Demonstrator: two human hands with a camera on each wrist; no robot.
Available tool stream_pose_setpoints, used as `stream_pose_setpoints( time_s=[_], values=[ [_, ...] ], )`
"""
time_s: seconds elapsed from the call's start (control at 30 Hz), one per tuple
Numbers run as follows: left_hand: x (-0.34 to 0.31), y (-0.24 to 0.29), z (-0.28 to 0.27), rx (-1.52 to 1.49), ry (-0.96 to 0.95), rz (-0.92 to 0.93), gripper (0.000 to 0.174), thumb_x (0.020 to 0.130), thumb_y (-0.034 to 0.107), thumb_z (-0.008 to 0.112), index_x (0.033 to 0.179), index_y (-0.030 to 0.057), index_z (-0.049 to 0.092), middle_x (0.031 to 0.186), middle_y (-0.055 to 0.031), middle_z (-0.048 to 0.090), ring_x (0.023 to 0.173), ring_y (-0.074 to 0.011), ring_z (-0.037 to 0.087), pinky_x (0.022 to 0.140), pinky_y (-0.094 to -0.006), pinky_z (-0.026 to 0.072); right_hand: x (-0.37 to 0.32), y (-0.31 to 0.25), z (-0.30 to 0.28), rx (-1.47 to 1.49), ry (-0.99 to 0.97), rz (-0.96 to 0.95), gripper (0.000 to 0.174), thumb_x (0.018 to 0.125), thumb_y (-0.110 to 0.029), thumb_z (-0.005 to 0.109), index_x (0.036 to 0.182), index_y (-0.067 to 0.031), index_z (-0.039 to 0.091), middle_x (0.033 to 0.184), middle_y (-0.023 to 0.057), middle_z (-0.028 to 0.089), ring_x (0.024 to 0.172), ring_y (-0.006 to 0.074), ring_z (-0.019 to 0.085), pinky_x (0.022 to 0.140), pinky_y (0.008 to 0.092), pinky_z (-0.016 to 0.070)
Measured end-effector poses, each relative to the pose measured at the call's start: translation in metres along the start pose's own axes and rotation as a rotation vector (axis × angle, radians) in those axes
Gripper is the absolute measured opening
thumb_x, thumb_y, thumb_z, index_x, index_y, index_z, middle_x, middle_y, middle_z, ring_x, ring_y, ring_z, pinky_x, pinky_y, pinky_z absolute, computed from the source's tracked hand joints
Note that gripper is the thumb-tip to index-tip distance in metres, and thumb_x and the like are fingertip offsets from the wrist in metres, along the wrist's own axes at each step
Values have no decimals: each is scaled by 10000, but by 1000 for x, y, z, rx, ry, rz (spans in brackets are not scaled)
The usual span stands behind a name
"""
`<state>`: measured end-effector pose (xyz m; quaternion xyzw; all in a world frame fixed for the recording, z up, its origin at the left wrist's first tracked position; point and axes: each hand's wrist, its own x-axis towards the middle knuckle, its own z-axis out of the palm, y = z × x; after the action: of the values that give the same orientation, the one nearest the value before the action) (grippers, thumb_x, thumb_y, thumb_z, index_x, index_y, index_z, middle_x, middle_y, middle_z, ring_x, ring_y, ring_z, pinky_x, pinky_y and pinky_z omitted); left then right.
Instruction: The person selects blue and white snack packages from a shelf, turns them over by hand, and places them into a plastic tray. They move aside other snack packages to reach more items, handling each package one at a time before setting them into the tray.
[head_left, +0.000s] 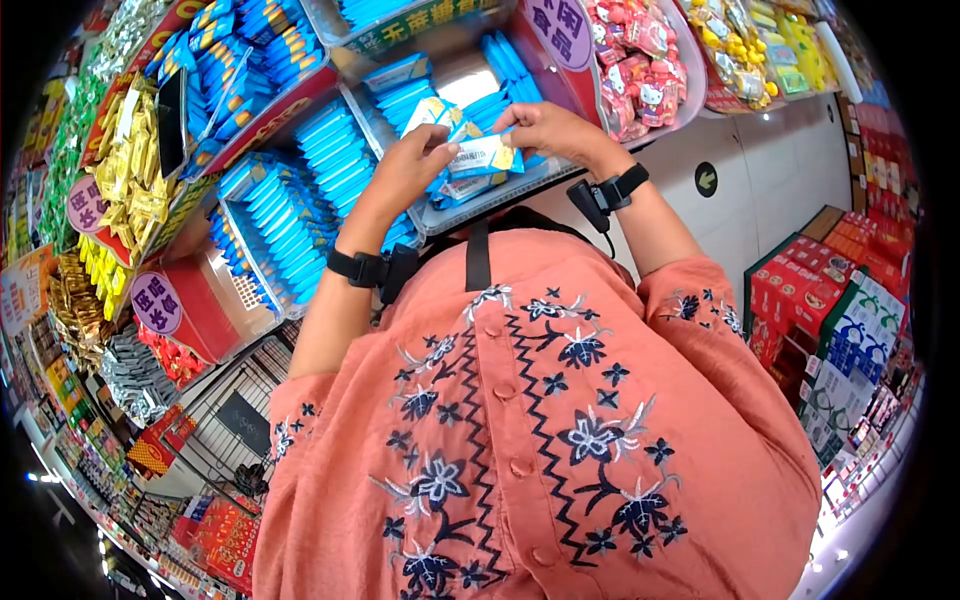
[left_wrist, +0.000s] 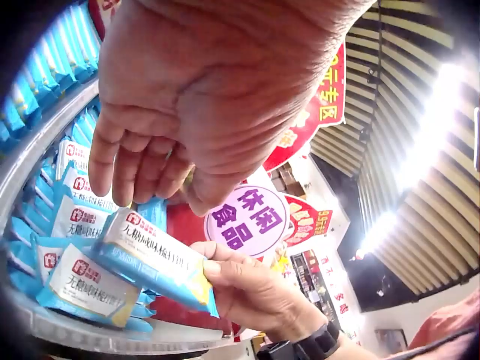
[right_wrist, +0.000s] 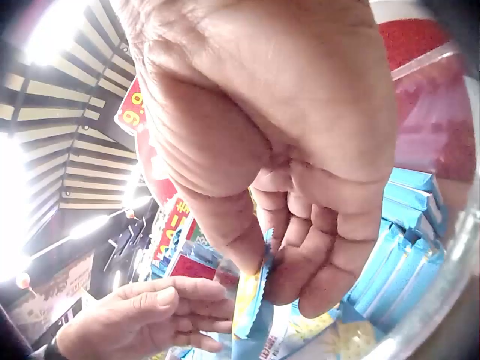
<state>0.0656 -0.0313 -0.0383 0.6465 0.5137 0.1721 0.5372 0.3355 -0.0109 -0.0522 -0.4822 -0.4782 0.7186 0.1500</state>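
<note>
Right hand (head_left: 545, 130) pinched a blue-and-white snack packet (head_left: 487, 155) by one end, left hand (head_left: 405, 170) loose-fingered just beside it, holding nothing, above a bin (head_left: 500, 197) of blue packets (head_left: 400, 95)

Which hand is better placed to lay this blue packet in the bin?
Right, probably: the right hand pinches the snack packet by its end; the left hand hovers above it, fingers loose, holding nothing.

Right hand (right_wrist: 300, 172): pinches thin blue-and-yellow foil snack packet (right_wrist: 251, 315). Left hand (right_wrist: 150, 315) near. Stacked blue packets (right_wrist: 405, 240) behind.
</note>
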Motion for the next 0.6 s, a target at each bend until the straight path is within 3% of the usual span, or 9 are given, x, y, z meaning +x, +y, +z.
stream_pose_setpoints(
  time_s=[0.13,0.23,0.33,0.43,0.53,0.6],
  values=[
    [-4,-3,2,-45,82,1,459,968,322,634,1291,1,578,1116,-110,662,981,-195,633,849,-306,518,-18,-35,7,-10,-5,-26,242,919,-232,655,1100,-73,641,905,-38,595,761,53,542,649,226,432],
    [-8,5,-1,-225,65,-150,461,970,309,632,1306,1,562,993,-58,631,841,-139,595,770,-291,533,-19,-41,9,29,-19,-73,248,927,-235,640,1111,-70,641,915,-39,594,763,51,540,663,221,434],
    [-14,10,-8,-513,26,-207,442,949,298,655,1273,7,577,917,-15,603,801,-88,551,706,-262,513,-18,-44,11,54,-30,-145,265,926,-224,638,1139,-66,638,928,-37,599,769,55,538,675,216,431],
    [-24,24,-10,-581,82,-185,399,953,283,650,1256,33,583,854,15,555,783,-70,539,677,-251,518,-23,-54,15,48,-25,-179,279,930,-201,633,1167,-54,632,956,-27,607,787,57,536,700,214,436],
    [-29,28,-15,-589,93,-167,371,960,280,642,1234,36,589,847,19,549,787,-66,540,659,-242,516,-20,-54,16,59,-29,-207,282,935,-184,628,1181,-43,626,981,-18,612,809,60,534,726,221,444],
    [-29,24,-19,-597,81,-140,374,977,285,630,1252,37,576,926,3,594,787,-69,567,664,-243,520,-20,-57,17,58,-36,-220,282,939,-179,625,1184,-39,624,992,-13,613,822,61,534,743,226,447]
  ],
)
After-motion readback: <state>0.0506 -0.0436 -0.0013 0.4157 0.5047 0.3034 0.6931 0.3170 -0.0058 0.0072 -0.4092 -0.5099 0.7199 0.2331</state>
